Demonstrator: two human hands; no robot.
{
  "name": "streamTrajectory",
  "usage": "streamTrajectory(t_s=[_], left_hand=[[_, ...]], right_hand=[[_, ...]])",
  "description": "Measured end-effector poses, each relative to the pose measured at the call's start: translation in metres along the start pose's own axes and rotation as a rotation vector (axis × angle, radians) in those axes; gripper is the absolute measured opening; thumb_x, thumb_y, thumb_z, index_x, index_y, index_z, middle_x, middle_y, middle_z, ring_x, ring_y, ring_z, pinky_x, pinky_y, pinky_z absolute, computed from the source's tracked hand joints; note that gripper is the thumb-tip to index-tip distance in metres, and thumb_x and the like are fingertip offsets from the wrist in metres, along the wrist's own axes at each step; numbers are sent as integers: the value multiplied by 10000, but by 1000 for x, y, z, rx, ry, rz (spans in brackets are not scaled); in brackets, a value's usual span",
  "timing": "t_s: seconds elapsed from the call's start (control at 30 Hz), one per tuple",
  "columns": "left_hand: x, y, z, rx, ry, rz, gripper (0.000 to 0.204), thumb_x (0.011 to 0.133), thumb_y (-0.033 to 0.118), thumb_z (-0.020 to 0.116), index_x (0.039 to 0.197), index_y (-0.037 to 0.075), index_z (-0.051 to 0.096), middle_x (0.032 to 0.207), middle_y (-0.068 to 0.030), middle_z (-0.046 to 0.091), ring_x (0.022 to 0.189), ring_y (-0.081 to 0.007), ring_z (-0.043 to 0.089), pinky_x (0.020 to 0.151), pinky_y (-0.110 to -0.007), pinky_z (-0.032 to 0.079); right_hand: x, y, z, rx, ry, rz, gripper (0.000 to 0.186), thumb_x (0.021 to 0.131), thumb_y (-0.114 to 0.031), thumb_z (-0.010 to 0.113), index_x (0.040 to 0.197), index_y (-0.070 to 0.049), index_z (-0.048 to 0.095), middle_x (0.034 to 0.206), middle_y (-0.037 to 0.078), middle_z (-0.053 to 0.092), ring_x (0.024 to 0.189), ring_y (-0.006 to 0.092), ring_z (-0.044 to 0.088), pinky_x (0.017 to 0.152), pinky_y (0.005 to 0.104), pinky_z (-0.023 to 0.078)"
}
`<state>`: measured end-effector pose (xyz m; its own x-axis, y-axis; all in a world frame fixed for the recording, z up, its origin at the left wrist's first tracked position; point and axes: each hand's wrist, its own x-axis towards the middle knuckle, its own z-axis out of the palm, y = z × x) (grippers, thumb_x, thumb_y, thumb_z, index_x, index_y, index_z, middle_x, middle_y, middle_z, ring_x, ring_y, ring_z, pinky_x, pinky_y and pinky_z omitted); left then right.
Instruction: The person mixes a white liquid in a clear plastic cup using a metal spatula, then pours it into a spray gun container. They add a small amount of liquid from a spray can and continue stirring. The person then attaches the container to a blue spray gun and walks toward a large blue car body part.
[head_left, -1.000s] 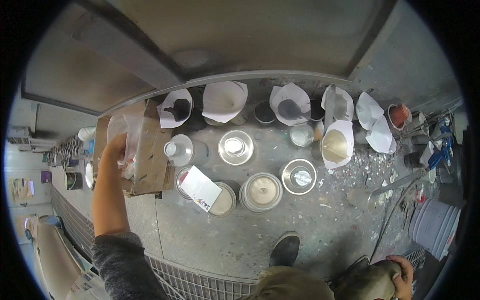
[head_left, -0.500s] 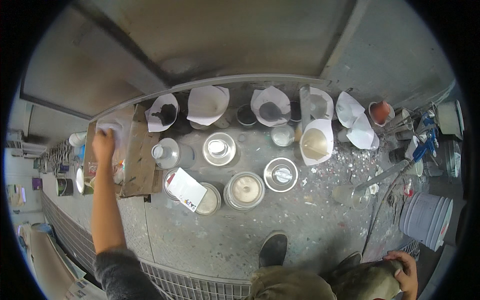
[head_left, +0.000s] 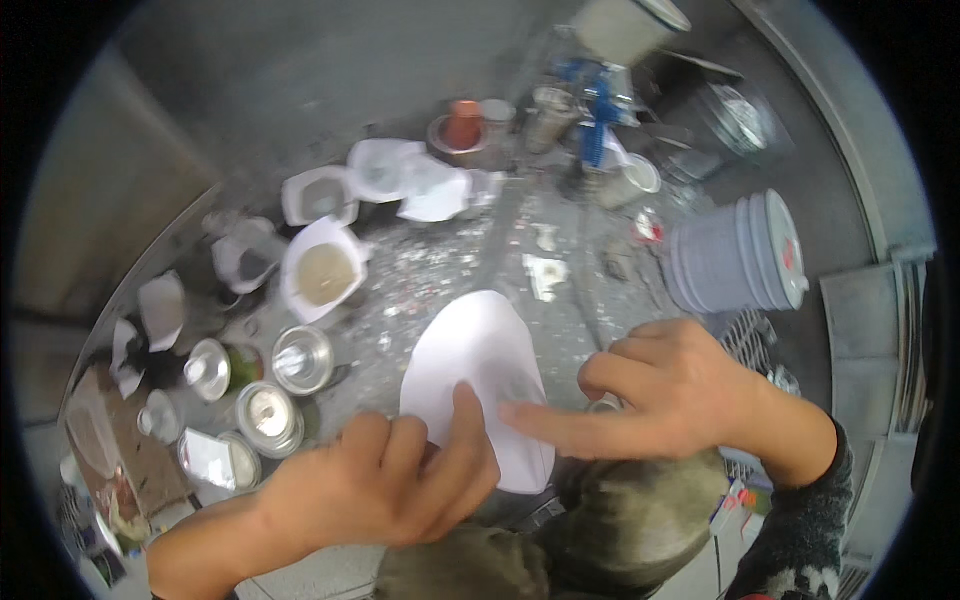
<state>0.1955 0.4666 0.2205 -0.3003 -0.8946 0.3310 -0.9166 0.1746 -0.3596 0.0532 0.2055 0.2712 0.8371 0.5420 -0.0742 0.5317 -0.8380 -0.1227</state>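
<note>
A white paper paint strainer, spread into an oval with a greyish mesh patch, is held up in front of my lap between both hands. My left hand is closed at its lower left edge, index finger against the paper and the thumb hidden. From the right, my right hand meets the strainer with a straight index finger on its mesh side. The other right fingers are curled and that thumb is mostly hidden. Blur softens both fingertips.
White strainers seated in containers, one a strainer with beige liquid, line the wall. Metal cans and a cardboard box are at left. A ribbed white bucket stands right; blue-handled spray guns are at the back.
My view has swung right. My left hand has left the cardboard box and is now on a white paper strainer before me. My right hand has risen from my knee to the strainer.
</note>
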Motion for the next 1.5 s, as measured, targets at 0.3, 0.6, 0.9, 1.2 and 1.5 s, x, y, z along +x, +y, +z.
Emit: streamTrajectory(t_s=[0.3,0.6,0.9,1.2,1.5], left_hand=[[117,21,-10,-63,42,58,350,691,32,681,1020,109,770,866,-10,549,591,-120,391,518,-262,295],[182,30,-4,-340,48,-169,440,645,-110,808,1046,68,764,913,-52,457,606,-175,482,492,-307,330],[225,36,-4,-284,37,-116,516,691,-114,818,1151,105,737,1229,-84,405,659,-194,506,516,-329,321],[294,42,14,-695,-224,-305,224,801,183,878,1011,157,803,1563,-195,333,924,-283,664,712,-297,575],[303,23,40,-1397,-280,-653,173,847,152,847,913,47,726,1542,-267,426,1314,-225,573,764,-315,563]], right_hand=[[-147,54,24,36,547,80,117,813,-137,712,873,-88,625,892,127,725,540,166,597,431,271,432],[-229,82,42,120,795,27,80,815,-91,689,891,-69,680,1018,147,766,659,159,675,505,243,466],[-276,99,43,176,844,82,173,816,-88,731,973,-63,662,981,131,769,662,197,704,502,261,511],[-293,121,60,244,833,91,179,791,-132,754,953,-82,695,932,81,746,609,168,659,481,268,462],[-298,137,58,1033,841,379,135,860,-57,811,884,-57,677,880,62,738,704,127,689,637,283,541]])
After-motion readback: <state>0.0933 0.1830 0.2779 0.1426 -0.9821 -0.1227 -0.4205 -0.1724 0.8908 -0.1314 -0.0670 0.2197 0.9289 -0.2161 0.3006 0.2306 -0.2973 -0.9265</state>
